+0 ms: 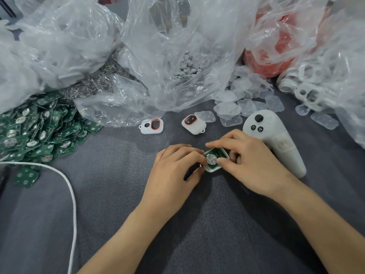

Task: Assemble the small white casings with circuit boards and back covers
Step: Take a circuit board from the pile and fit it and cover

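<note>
Between both hands sits a small white casing with a green circuit board lying in it, a silver round contact at its middle. My left hand grips the casing's left end with curled fingers. My right hand pinches its right side, thumb on the board's edge. Two more white casings with red-ringed openings lie beyond: one flat, the other to its right. A heap of green circuit boards lies at the left.
Clear plastic bags crowd the back. Translucent back covers are scattered right of centre, white casings in a bag far right. A white handheld controller lies beside my right hand. A white cable curves at the left.
</note>
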The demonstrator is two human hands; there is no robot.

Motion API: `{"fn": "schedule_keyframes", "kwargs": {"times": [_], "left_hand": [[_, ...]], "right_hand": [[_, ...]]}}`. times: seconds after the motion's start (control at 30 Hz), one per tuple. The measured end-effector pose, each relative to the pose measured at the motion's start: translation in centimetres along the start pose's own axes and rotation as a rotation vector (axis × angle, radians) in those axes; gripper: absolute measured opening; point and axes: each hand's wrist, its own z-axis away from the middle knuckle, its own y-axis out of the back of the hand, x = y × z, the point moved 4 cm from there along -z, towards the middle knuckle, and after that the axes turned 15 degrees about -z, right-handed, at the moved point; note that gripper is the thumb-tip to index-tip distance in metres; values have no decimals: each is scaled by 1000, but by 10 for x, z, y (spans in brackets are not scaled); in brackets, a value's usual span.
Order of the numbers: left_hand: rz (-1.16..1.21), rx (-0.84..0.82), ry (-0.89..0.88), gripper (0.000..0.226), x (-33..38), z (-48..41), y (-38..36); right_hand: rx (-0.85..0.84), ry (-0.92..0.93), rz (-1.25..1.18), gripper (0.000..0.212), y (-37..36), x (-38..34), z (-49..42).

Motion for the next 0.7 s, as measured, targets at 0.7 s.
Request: {"fn": "schedule_keyframes", "kwargs": {"times": [0.7], "left_hand": [[-17, 8, 32, 17, 0, 1, 0]], "right_hand": [[-82, 17, -44, 13, 5, -6, -2]]}}
